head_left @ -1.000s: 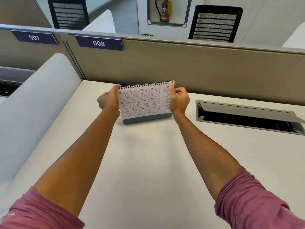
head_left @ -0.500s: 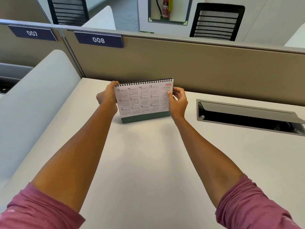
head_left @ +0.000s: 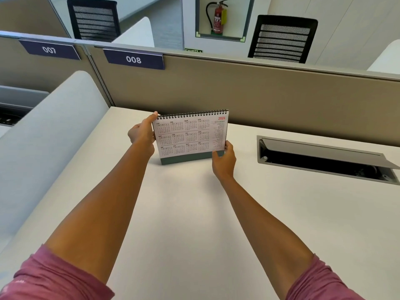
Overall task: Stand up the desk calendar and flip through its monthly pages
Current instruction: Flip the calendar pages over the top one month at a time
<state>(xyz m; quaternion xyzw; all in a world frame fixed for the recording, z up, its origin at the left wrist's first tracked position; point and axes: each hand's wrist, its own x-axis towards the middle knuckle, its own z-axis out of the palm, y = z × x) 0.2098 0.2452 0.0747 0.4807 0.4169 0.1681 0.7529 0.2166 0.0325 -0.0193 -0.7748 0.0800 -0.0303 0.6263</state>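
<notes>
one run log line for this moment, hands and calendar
calendar: standing on desk, year page showing | left hand: holding top left corner | right hand: at bottom right corner of page | flip: not yet
</notes>
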